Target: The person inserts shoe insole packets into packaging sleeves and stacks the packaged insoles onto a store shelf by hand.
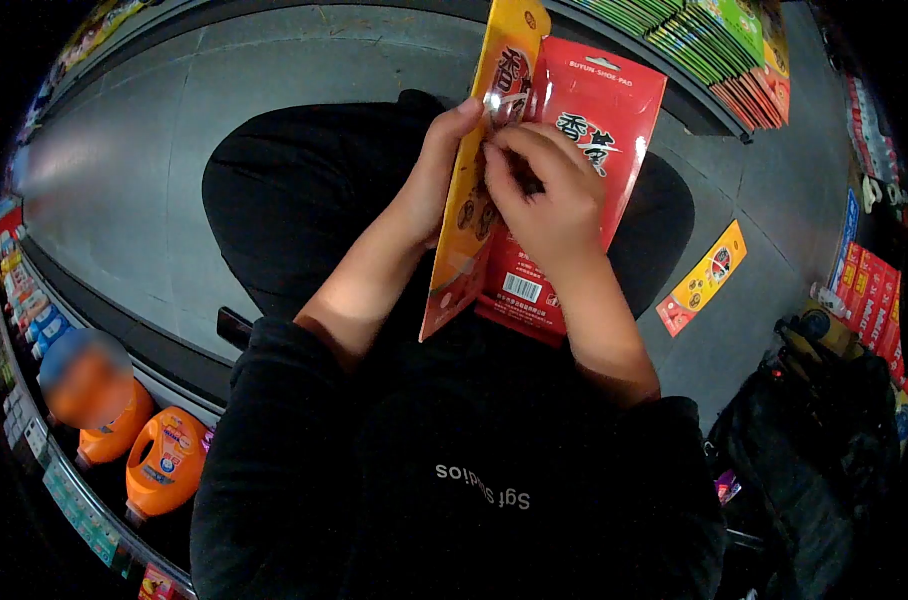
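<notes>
My left hand (436,165) grips a yellow shoe-pad packet (504,60) by its long left edge, thumb up along the side. The packet is tilted, with dark lettering and round pictures on its face. Right beside it is a red panel (624,110) printed "BUYUN-SHOE-PAD", with a hanging slot above and a barcode below; whether the two are joined I cannot tell. My right hand (554,195) lies across the red panel, its fingers curled and pinched together against the yellow face. What those fingertips hold, if anything, is hidden.
On the grey floor to the right lies another yellow packet (709,275). Green packets (709,40) stand in a row at the upper right. Orange detergent bottles (169,460) line a shelf at lower left. A dark bag (804,440) and red boxes (869,290) are at the right.
</notes>
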Action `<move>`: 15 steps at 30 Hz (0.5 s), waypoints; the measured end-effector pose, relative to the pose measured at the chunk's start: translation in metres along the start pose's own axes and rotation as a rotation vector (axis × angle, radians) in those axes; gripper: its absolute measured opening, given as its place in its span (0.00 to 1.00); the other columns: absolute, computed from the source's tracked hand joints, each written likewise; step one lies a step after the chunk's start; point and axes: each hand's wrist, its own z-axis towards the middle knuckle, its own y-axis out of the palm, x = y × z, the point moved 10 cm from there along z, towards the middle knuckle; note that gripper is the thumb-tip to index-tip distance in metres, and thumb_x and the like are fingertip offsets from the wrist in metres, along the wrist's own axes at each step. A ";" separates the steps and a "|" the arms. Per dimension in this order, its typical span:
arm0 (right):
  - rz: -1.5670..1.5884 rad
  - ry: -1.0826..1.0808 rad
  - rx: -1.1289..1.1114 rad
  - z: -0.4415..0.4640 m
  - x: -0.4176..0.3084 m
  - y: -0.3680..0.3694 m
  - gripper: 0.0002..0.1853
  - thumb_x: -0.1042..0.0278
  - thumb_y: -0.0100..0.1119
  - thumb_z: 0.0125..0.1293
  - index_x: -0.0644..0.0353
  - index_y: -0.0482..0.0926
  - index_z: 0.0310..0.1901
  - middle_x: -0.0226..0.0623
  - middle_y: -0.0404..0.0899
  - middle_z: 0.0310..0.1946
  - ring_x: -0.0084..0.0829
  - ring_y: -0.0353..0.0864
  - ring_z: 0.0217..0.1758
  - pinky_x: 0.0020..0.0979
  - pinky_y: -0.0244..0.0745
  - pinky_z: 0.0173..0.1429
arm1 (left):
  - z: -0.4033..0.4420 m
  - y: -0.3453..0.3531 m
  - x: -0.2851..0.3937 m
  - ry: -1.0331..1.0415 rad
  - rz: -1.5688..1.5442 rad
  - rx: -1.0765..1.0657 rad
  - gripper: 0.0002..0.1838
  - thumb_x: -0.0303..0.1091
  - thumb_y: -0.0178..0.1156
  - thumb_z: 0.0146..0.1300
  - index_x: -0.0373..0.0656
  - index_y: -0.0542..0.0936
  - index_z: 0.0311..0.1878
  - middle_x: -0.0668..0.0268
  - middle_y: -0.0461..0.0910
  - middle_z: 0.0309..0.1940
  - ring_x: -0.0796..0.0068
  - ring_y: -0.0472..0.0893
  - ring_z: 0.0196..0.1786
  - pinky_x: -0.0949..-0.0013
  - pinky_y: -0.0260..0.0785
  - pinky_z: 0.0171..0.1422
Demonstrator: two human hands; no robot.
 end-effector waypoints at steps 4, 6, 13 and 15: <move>0.086 0.021 -0.033 0.002 -0.001 -0.001 0.10 0.77 0.63 0.49 0.63 0.78 0.36 0.41 0.77 0.34 0.37 0.79 0.34 0.32 0.76 0.36 | 0.002 -0.001 0.000 -0.023 -0.012 -0.029 0.31 0.61 0.41 0.61 0.43 0.71 0.53 0.62 0.74 0.44 0.73 0.75 0.45 0.69 0.68 0.49; 0.101 0.004 -0.046 0.003 -0.004 -0.001 0.10 0.77 0.63 0.49 0.64 0.78 0.36 0.41 0.77 0.34 0.37 0.79 0.34 0.31 0.76 0.36 | 0.002 -0.003 0.000 -0.042 -0.058 0.010 0.32 0.62 0.41 0.60 0.43 0.71 0.53 0.62 0.74 0.43 0.72 0.75 0.44 0.69 0.68 0.48; 0.059 -0.091 -0.090 0.003 -0.011 0.004 0.08 0.77 0.62 0.51 0.64 0.79 0.35 0.38 0.76 0.34 0.37 0.78 0.35 0.31 0.74 0.39 | 0.001 -0.009 -0.002 -0.058 -0.013 0.062 0.33 0.64 0.40 0.59 0.43 0.71 0.52 0.61 0.75 0.40 0.71 0.76 0.41 0.69 0.69 0.46; 0.038 -0.103 -0.086 0.003 -0.012 0.004 0.08 0.76 0.62 0.51 0.64 0.79 0.35 0.37 0.76 0.34 0.37 0.78 0.35 0.31 0.74 0.39 | 0.001 -0.009 -0.003 -0.061 -0.015 0.058 0.33 0.64 0.40 0.59 0.43 0.71 0.51 0.61 0.75 0.40 0.71 0.76 0.41 0.68 0.69 0.46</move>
